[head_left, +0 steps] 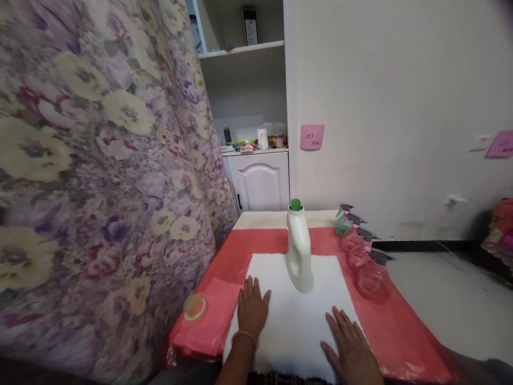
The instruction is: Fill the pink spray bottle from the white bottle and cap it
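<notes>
Two hands lay flat on a white cloth

Both hands rested palm down on the white cloth [298, 326], fingers spread and released, grasping nothing. The left hand [251, 309] pressed the cloth's left edge; the right hand [352, 347] lay on its near right part, well apart from the other. The cloth was spread over a red table cover [401, 331]. Just left of the left hand sat a folded pink cloth [220, 321] with a small round yellowish lid [195, 307] at its far left corner.

Beyond the hands, a white bottle [299, 256] with a green cap [295, 205] stood upright on the far part of the white cloth, untouched. To its right, a row of spray bottles [366, 267] stood on the red cover, pink ones nearer and a green one farthest. A floral curtain [100, 160] hung along the left. Farther off were a white cabinet [260, 179] and a pink note [312, 137] on the wall.
</notes>
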`<state>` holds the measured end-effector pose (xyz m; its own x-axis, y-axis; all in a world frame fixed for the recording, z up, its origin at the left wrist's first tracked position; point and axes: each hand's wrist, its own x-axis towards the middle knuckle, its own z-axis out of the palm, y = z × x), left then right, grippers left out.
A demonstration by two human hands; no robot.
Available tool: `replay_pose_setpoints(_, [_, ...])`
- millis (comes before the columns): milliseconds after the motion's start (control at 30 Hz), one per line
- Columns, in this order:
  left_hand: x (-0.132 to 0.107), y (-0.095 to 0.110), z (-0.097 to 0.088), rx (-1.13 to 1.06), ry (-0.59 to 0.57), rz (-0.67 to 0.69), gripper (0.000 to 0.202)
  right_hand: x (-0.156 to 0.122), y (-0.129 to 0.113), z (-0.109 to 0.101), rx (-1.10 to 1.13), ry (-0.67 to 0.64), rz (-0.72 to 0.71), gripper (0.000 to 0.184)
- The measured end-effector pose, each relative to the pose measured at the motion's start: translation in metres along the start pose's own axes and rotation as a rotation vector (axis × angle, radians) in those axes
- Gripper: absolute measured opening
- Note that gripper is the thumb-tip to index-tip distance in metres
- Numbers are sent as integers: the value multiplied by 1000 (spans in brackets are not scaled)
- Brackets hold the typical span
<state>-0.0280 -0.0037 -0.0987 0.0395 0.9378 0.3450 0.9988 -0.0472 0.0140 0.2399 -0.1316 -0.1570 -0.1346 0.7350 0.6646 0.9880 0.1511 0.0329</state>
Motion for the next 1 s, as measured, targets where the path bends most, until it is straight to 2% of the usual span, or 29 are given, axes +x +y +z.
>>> replay_pose_setpoints(233, [-6,1,-6,-4,-1,57,62,4,-3,-6,8,5,4,64])
replay_pose_setpoints(500, [-18,5,-8,-12,30,133,59,4,-4,-9,1,-52,29,63])
replay_pose_setpoints(633, [-18,5,-7,-7,59,133,60,2,-1,-6,79,-145,84,61])
replay_pose_setpoints(767, [-18,5,-7,-6,70,137,59,16,4,-6,192,-281,220,56])
replay_pose_setpoints(867, [-18,4,-7,-2,81,134,59,30,4,-4,219,-308,266,59])
replay_pose_setpoints(1000, [-18,4,-6,0,88,135,59,36,3,3,180,-329,249,63])
